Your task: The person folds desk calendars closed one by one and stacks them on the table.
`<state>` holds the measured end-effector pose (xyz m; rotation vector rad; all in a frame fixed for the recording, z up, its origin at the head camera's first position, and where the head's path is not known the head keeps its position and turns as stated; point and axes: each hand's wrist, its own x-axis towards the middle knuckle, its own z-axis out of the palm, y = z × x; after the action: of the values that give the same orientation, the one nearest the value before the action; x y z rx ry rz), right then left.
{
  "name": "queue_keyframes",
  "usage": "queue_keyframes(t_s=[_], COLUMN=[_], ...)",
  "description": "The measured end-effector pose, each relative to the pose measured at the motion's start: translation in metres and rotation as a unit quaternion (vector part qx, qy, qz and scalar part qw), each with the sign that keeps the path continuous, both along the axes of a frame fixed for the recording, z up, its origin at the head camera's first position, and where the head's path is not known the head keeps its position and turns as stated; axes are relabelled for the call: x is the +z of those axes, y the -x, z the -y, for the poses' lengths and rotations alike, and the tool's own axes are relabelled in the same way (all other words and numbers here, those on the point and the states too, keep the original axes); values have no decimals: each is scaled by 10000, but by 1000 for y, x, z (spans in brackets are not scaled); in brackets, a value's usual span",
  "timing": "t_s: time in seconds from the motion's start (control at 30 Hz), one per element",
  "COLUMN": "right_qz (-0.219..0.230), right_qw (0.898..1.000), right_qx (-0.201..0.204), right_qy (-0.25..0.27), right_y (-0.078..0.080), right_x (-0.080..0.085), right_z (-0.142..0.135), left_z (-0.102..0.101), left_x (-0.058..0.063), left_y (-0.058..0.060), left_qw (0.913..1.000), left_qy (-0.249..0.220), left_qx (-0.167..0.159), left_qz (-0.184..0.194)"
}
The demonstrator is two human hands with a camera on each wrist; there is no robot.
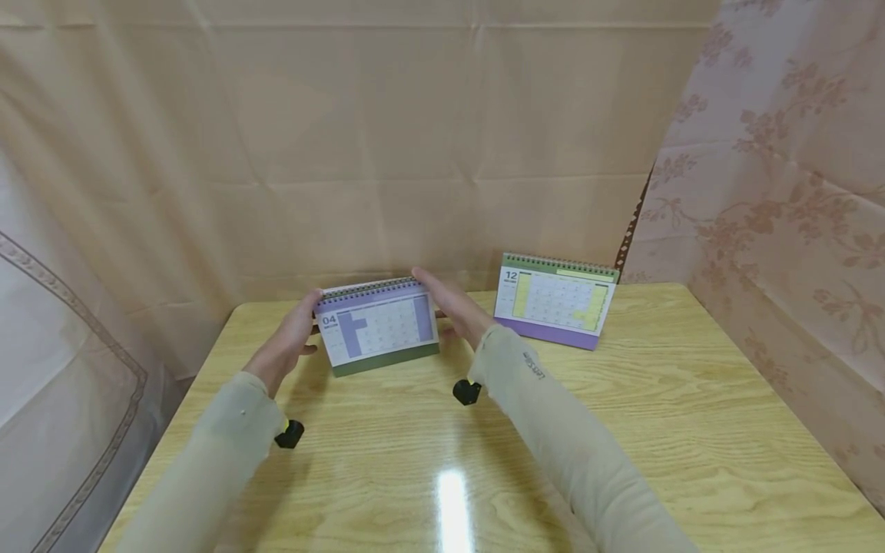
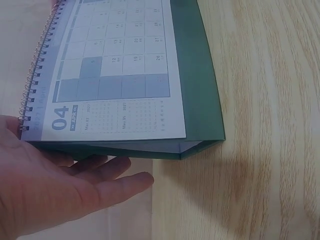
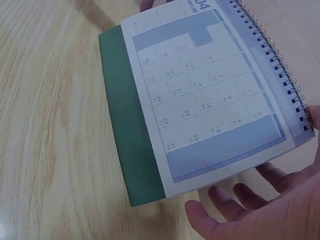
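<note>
A purple, white and green spiral-bound paper desk calendar [image 1: 383,326] lies between a person's hands toward the table's [image 1: 622,399] far edge, its long axis running from one to the other. The left hand [image 1: 293,334] and right hand [image 1: 459,307] grip opposite ends, thumbs at the binding; a yellow-marked, purple-based calendar [image 1: 553,299] stands to the right.

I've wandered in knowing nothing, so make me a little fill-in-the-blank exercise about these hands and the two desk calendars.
1. The near calendar, between the left hand and the right hand, shows the large number ____.
2. Below its page, the base strip is coloured ____.
3. The untouched calendar shows the large number ____.
4. Its bottom strip is coloured ____.

Missing words: 04; green; 12; purple.
</note>
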<state>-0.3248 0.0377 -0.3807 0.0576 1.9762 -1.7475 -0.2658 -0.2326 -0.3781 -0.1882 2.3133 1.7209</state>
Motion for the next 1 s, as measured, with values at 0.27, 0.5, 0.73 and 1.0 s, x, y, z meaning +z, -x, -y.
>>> queue_keyframes(t_s=[0.27,0.5,0.73,1.0], right_qz=[-3,-120,-224,-244], right_qw=[9997,9991,9976,9969], right_qx=[-185,-398,-644,-740], right_qy=[142,85,118,49], right_y=[2,2,4,10], right_x=[5,10,13,14], right_z=[3,4,6,8], left_z=[0,2,6,4], left_x=[0,1,5,15], left_y=[0,2,4,3], left_qw=[9997,9996,9993,9963], left_qy=[80,-95,-202,-492], left_qx=[-131,-141,-88,631], left_qz=[-204,-239,-308,-328])
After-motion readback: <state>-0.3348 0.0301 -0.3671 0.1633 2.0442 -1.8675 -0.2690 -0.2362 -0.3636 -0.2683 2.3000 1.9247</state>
